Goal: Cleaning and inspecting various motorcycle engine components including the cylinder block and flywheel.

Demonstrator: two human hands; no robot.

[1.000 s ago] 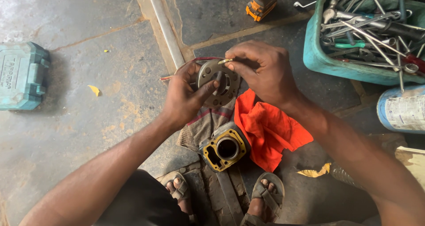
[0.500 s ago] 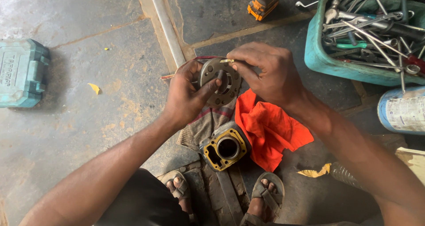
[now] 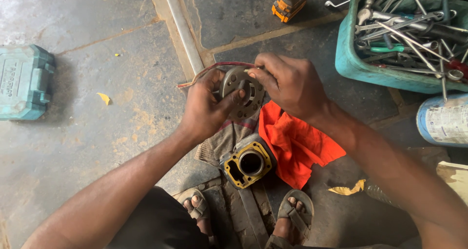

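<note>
Barely anything has shifted since the earlier frame: both hands stay on the same round metal part, and the right fingertips sit a touch lower on its top edge than before.

So the left hand (image 3: 207, 107) is wrapped around the round metal plate (image 3: 242, 93), thumb pressed across its face, holding it tilted up off the floor. It's a grey disc with several holes cut through it. The right hand (image 3: 287, 83) is closed in a pinch at the plate's far rim, fingertips (image 3: 254, 72) gripping something small there, too tiny to make out. A thin red wire (image 3: 214, 67) curls out from behind the plate toward the left.

Just near of the plate, on the floor, sits a cylinder block with a yellowish gasket face (image 3: 247, 163), 1 big round bore showing, resting on a dark rag (image 3: 225, 139). An orange cloth (image 3: 295, 141) lies right beside it, under the right wrist.

Far right there's a teal tub full of wrenches (image 3: 360, 66), with a blue and white can (image 3: 441, 122) just near of it. A teal plastic case (image 3: 22, 83) sits well apart on the left. Orange power tool (image 3: 289, 2) at the far edge. 2 sandalled feet (image 3: 292, 219) at the near edge.
</note>
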